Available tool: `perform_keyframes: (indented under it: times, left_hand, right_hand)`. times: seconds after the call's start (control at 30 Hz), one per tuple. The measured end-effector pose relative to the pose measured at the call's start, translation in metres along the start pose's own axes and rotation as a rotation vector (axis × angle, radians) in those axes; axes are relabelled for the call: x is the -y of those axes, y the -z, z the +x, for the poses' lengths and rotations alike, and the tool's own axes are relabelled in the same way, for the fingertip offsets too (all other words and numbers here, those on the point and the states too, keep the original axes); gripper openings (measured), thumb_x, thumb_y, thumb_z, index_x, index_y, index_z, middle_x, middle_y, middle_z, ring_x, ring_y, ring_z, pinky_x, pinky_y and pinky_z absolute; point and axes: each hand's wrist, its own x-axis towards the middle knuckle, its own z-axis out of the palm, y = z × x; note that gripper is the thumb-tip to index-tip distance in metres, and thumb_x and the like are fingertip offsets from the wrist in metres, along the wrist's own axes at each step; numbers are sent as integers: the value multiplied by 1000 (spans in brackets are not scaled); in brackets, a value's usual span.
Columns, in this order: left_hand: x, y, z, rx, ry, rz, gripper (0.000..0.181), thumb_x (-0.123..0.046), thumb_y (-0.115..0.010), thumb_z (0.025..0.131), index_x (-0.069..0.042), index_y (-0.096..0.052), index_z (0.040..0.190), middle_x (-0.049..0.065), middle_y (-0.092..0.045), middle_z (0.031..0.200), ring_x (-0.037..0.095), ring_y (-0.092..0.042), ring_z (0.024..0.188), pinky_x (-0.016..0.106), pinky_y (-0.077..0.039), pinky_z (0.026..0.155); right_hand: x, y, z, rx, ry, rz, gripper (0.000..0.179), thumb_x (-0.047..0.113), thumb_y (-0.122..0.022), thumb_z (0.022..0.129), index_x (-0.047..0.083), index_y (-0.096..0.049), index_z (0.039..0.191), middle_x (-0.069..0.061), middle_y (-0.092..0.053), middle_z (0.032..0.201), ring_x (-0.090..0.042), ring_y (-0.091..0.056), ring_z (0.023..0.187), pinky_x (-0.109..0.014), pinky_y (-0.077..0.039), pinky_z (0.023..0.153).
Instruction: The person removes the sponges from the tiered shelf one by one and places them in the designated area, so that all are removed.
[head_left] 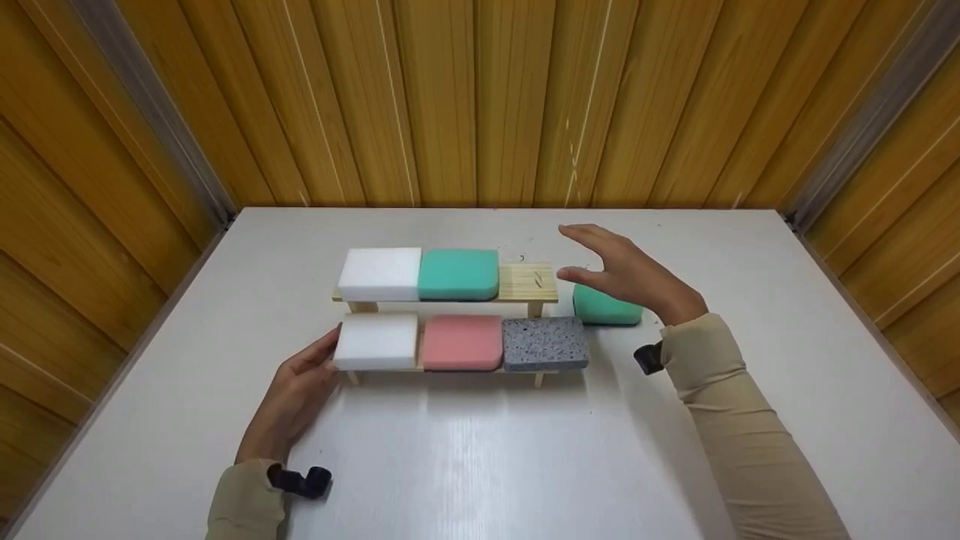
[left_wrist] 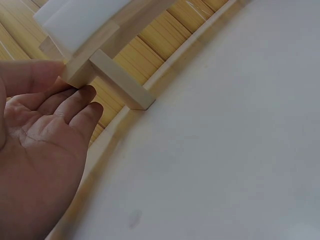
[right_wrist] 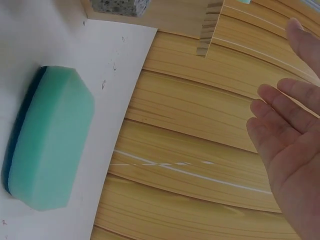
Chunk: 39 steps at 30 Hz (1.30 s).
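Left hand [head_left: 304, 386]: grasping the left end of the front shelf, thumb on one side of the wood and fingers curled beneath.
Right hand [head_left: 634, 274]: released, raised near the right end of the back shelf, thumb and fingers spread around nothing.
Front shelf [left_wrist: 125, 30]: pale, smooth wood on short, squared legs, standing on the white table [head_left: 465, 465].
Front row: a thick white block [head_left: 376, 342] with crisp edges at the left; a pink sponge [head_left: 463, 342] with rounded right corners and a dark underside in the middle; a grey block [head_left: 545, 343], speckled and pitted like stone, sticking out past the shelf's right end.
Back shelf [head_left: 527, 281]: pale wood, its bare right end showing a dark grain mark.
Back row: a second white block [head_left: 380, 274] at the left, a green sponge [head_left: 459, 274] just beside it, dark along its base.
Loose green sponge [right_wrist: 57, 140]: on the table, right of the shelves; sea-green foam with slanted corners and a dark blue layer along one face.
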Motion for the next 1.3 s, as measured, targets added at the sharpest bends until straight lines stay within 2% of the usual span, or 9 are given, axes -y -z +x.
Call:
perform_keyframes:
  times: [0.43,0.73,0.97,1.07,1.3]
  left_hand:
    - [-1,-1,0,-19,12,43,64,-9,-57,94,-4,-27,151,7,-20,161,22,-17,148,18,-35,109]
    - [-1,-1,-1,-11,-11,29,61,-3,-52,95,-2,-26,150,10,-20,160,9,-30,143,19,-35,110]
    - [-1,-2,-1,-7,0,36,61,-5,-52,96,-3,-26,151,8,-19,161,23,-16,148,18,-35,110]
    - [-1,-2,-2,-5,4,28,62,-6,-53,96,-3,-25,151,9,-18,161,23,-16,148,18,-35,110]
    - [-1,-3,0,-18,1,67,63,-7,-54,95,-2,-24,151,8,-19,161,23,-16,148,17,-34,110]
  right_hand:
    - [14,-4,10,33,17,34,76,46,-62,90,16,-29,152,-9,-31,156,-30,-24,146,-53,-25,118]
    - [24,-8,18,61,45,28,76,43,-62,91,12,-29,152,-10,-32,156,-29,-26,145,-51,-27,118]
    - [35,-13,25,89,30,39,75,44,-63,91,17,-30,152,-7,-30,156,-27,-25,146,-50,-27,118]
    - [39,-16,28,106,23,51,75,44,-63,91,17,-29,152,-7,-29,157,-27,-24,146,-50,-25,119]
    - [47,-21,35,127,70,56,74,39,-65,91,14,-30,151,-8,-30,156,-27,-25,146,-47,-26,119]
